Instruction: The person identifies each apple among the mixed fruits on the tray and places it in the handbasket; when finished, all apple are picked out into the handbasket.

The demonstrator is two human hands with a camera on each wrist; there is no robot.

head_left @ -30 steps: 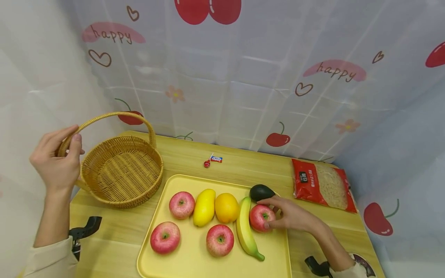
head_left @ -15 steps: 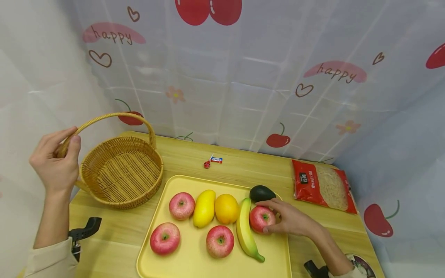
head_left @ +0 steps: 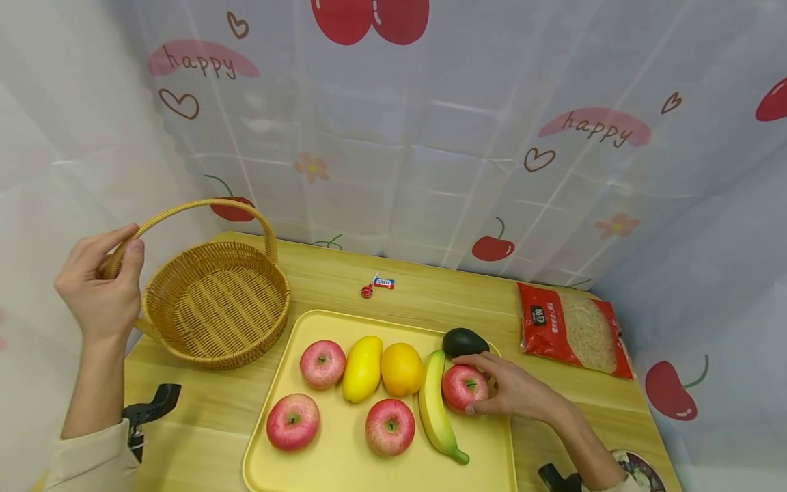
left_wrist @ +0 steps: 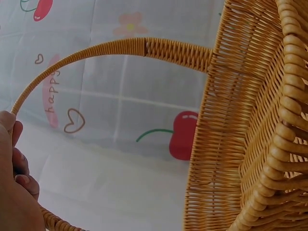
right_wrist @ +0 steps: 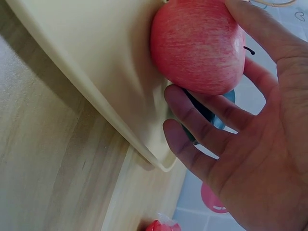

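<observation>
My left hand (head_left: 104, 280) grips the arched handle (left_wrist: 96, 49) of a round wicker basket (head_left: 227, 307), which holds nothing. At the tray's right side, my right hand (head_left: 516, 389) has its thumb and fingers around a red apple (head_left: 462, 387); in the right wrist view the apple (right_wrist: 197, 43) sits between thumb and fingers, with the lower two fingers extended below it. Left of that apple lies a banana (head_left: 435, 410), and a dark avocado (head_left: 464, 342) is just behind it. All of these fruits rest on a yellow tray (head_left: 344, 471).
Also on the tray are an orange (head_left: 402, 369), a yellow mango (head_left: 362, 369) and more apples, one (head_left: 390, 427) near the front. Behind the tray lie a lollipop (head_left: 367, 290) and a small wrapped sweet (head_left: 384, 283). A red food packet (head_left: 572, 328) lies at the right; a printed curtain (head_left: 393, 137) hangs behind.
My right hand has closed in slightly around the apple, its thumb and fingers shifting a little. The left hand and the basket stay where they were.
</observation>
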